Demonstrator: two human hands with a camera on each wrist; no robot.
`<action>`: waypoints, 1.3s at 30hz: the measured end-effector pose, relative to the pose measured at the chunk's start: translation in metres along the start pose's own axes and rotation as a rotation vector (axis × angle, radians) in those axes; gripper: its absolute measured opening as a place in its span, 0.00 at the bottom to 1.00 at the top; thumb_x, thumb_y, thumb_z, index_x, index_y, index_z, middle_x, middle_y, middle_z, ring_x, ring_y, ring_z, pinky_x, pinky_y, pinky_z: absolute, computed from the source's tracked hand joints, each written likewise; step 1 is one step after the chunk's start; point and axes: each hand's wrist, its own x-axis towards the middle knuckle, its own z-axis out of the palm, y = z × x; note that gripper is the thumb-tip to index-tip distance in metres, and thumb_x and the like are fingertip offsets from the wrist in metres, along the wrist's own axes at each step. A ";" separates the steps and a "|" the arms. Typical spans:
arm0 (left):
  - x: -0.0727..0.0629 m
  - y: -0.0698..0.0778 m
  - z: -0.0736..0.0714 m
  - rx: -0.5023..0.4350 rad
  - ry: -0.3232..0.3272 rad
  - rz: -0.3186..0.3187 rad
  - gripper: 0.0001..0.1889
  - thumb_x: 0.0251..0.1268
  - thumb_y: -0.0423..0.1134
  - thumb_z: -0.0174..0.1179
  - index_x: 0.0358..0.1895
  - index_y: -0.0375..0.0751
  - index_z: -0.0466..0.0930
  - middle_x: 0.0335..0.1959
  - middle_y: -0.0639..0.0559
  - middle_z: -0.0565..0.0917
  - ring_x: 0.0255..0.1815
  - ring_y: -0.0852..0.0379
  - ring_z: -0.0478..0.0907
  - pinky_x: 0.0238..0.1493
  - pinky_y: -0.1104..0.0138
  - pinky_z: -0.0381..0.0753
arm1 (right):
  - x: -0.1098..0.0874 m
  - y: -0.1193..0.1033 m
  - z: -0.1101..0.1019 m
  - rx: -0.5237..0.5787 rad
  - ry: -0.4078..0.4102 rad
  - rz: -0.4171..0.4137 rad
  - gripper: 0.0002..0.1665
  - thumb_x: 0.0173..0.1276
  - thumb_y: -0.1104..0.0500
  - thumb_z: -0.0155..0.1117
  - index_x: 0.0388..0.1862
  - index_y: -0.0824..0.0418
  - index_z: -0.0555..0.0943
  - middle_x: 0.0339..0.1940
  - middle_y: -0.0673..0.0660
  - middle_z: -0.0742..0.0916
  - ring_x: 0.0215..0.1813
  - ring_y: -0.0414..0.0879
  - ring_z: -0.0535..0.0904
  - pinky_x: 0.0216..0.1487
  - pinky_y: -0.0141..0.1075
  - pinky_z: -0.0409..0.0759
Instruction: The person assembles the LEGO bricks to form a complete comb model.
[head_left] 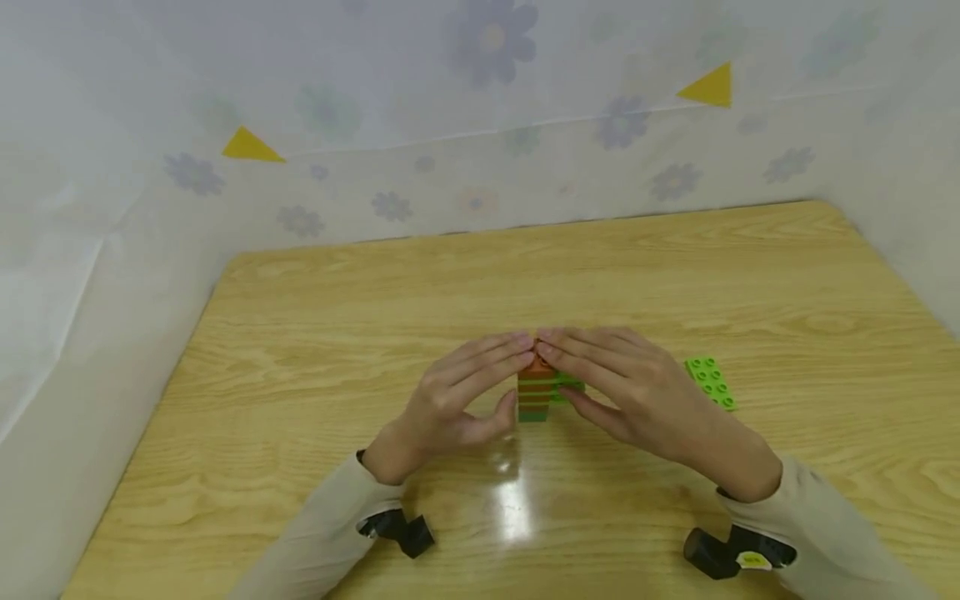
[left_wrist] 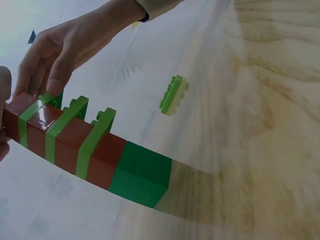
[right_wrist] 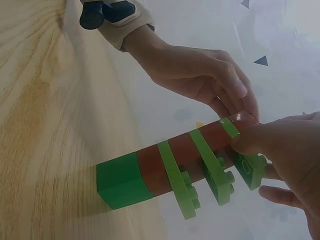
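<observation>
A tower of toy building bricks (head_left: 533,398) stands upright on the table between both hands. It has a dark green brick (right_wrist: 122,180) at the bottom, then red-brown bricks alternating with thin light green plates (right_wrist: 212,170), which stick out to the right. At the top of the tower, the left hand (head_left: 465,387) touches with outstretched fingertips, its thumb off to the near left side. From the right, the right hand (head_left: 626,383) holds the upper part, fingers over the top and thumb by the highest light green plate. The fingers partly hide the top brick.
A loose light green studded plate (head_left: 710,383) lies on the wooden table (head_left: 337,317), right of the tower and beyond the right wrist. Behind the table hangs a flowered white cloth (head_left: 420,100) with yellow triangles on it. Each wrist wears a black strapped device.
</observation>
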 end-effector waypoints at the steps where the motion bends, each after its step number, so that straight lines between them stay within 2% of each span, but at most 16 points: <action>1: 0.001 -0.001 -0.001 -0.013 0.009 -0.017 0.16 0.66 0.34 0.53 0.48 0.23 0.80 0.48 0.33 0.83 0.52 0.42 0.81 0.56 0.60 0.80 | 0.000 0.000 0.000 0.006 0.002 0.000 0.29 0.79 0.47 0.44 0.61 0.67 0.77 0.60 0.60 0.81 0.59 0.53 0.78 0.54 0.47 0.79; 4: 0.006 -0.003 -0.005 -0.074 -0.004 -0.103 0.21 0.67 0.40 0.59 0.53 0.24 0.77 0.52 0.34 0.81 0.56 0.43 0.78 0.58 0.60 0.79 | 0.001 0.000 0.000 0.024 0.019 -0.009 0.28 0.78 0.47 0.45 0.62 0.65 0.77 0.61 0.59 0.81 0.59 0.54 0.78 0.53 0.49 0.80; 6: 0.007 -0.005 -0.006 -0.113 -0.053 -0.185 0.27 0.68 0.46 0.59 0.58 0.25 0.74 0.57 0.35 0.78 0.61 0.42 0.75 0.61 0.58 0.76 | 0.002 0.000 0.000 0.026 0.036 -0.023 0.28 0.78 0.47 0.45 0.62 0.65 0.77 0.62 0.59 0.80 0.59 0.54 0.78 0.51 0.50 0.81; 8: 0.007 -0.004 -0.007 -0.147 -0.159 -0.300 0.34 0.68 0.53 0.56 0.66 0.27 0.67 0.66 0.36 0.71 0.68 0.44 0.67 0.66 0.56 0.70 | 0.002 0.000 0.000 0.023 0.049 -0.036 0.27 0.78 0.48 0.46 0.62 0.65 0.77 0.62 0.59 0.80 0.58 0.54 0.79 0.50 0.51 0.81; 11: 0.004 -0.003 -0.007 -0.159 -0.334 -0.472 0.42 0.68 0.63 0.50 0.74 0.35 0.56 0.75 0.44 0.58 0.76 0.50 0.53 0.72 0.54 0.60 | 0.002 0.000 0.001 0.013 0.057 -0.049 0.27 0.78 0.48 0.46 0.62 0.65 0.77 0.62 0.59 0.80 0.58 0.54 0.79 0.49 0.51 0.81; 13: 0.004 -0.001 -0.006 -0.152 -0.417 -0.560 0.44 0.67 0.66 0.46 0.76 0.41 0.50 0.77 0.50 0.51 0.77 0.55 0.46 0.73 0.55 0.56 | 0.002 0.000 0.001 0.009 0.061 -0.053 0.27 0.78 0.48 0.46 0.62 0.65 0.77 0.61 0.59 0.81 0.58 0.54 0.79 0.50 0.51 0.81; 14: 0.004 -0.001 -0.006 -0.150 -0.437 -0.586 0.44 0.67 0.67 0.45 0.77 0.42 0.49 0.77 0.51 0.49 0.78 0.57 0.44 0.74 0.56 0.55 | 0.002 0.000 0.001 0.008 0.062 -0.055 0.27 0.78 0.48 0.46 0.62 0.65 0.77 0.61 0.59 0.81 0.58 0.54 0.79 0.50 0.50 0.81; 18: 0.004 -0.002 -0.004 -0.168 -0.409 -0.583 0.41 0.69 0.65 0.43 0.74 0.36 0.56 0.75 0.48 0.56 0.77 0.57 0.48 0.73 0.58 0.57 | 0.001 0.000 0.000 0.003 0.067 -0.052 0.27 0.78 0.48 0.46 0.61 0.65 0.78 0.60 0.59 0.82 0.57 0.55 0.79 0.49 0.50 0.81; 24: 0.003 -0.006 0.000 -0.227 -0.329 -0.503 0.38 0.71 0.61 0.46 0.69 0.31 0.64 0.70 0.39 0.65 0.74 0.50 0.58 0.70 0.58 0.64 | -0.001 -0.001 -0.004 -0.009 0.062 -0.030 0.28 0.78 0.48 0.46 0.63 0.65 0.76 0.60 0.60 0.81 0.58 0.55 0.78 0.50 0.49 0.81; 30: 0.000 -0.008 0.003 -0.258 -0.252 -0.473 0.34 0.70 0.58 0.51 0.64 0.30 0.72 0.63 0.35 0.73 0.67 0.50 0.69 0.64 0.61 0.72 | -0.005 0.000 -0.012 0.020 0.020 0.029 0.29 0.77 0.45 0.47 0.63 0.64 0.76 0.61 0.60 0.81 0.61 0.54 0.77 0.61 0.38 0.74; 34: -0.001 -0.009 0.004 -0.272 -0.211 -0.460 0.33 0.69 0.57 0.53 0.61 0.29 0.74 0.60 0.34 0.75 0.65 0.50 0.71 0.62 0.62 0.73 | -0.007 0.001 -0.013 0.013 0.012 0.024 0.29 0.77 0.45 0.47 0.62 0.65 0.77 0.61 0.60 0.81 0.60 0.54 0.77 0.61 0.37 0.73; 38: -0.003 -0.009 0.004 -0.287 -0.197 -0.466 0.30 0.67 0.50 0.61 0.62 0.29 0.73 0.60 0.35 0.75 0.64 0.50 0.72 0.62 0.62 0.74 | -0.014 0.006 -0.020 -0.017 0.068 0.019 0.27 0.77 0.47 0.48 0.62 0.65 0.77 0.58 0.60 0.82 0.57 0.54 0.79 0.62 0.35 0.73; 39: -0.003 -0.009 0.004 -0.288 -0.199 -0.472 0.30 0.65 0.47 0.63 0.63 0.30 0.73 0.61 0.36 0.75 0.64 0.50 0.72 0.62 0.63 0.74 | -0.019 0.009 -0.023 -0.027 0.072 0.031 0.28 0.77 0.46 0.48 0.62 0.64 0.77 0.58 0.60 0.83 0.56 0.54 0.79 0.64 0.32 0.70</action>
